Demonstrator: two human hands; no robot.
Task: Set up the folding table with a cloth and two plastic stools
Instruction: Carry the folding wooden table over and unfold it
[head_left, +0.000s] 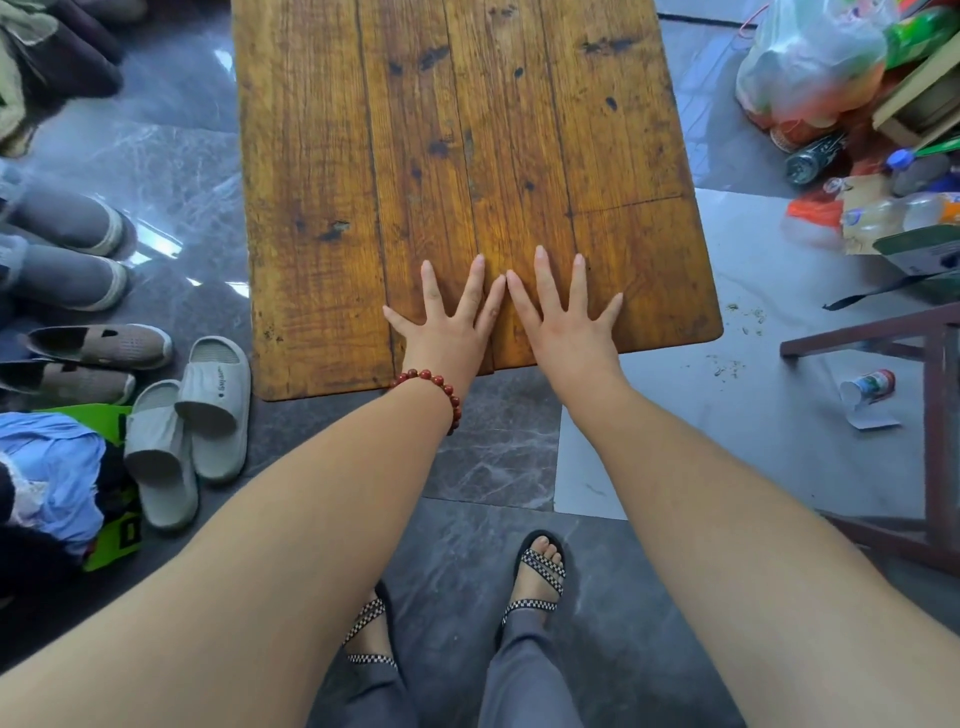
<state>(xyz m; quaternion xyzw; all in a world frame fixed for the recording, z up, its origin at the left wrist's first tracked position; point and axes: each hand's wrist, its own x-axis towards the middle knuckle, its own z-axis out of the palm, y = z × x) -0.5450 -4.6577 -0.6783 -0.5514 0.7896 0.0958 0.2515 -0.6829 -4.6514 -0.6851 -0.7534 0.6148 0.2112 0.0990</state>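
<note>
The folding table (363, 156) has a worn, knotty brown plank top and stands level in front of me, its legs hidden beneath it. My left hand (449, 325), with a red bead bracelet on the wrist, lies flat on the top near the front edge, fingers spread. Beside it, my right hand (563, 317) rests flat on the wood the same way, the index fingertips nearly touching. Neither hand holds anything. No cloth lies on the table and I see no plastic stool.
Grey slippers (187, 421) and several shoes (98, 345) line the floor on the left, beside a heap of clothes (52, 478). On the right are a plastic bag (810, 62), bottles, boxes, a small cup (870, 389) and a dark wooden frame (935, 415). My sandalled feet stand on grey tiles.
</note>
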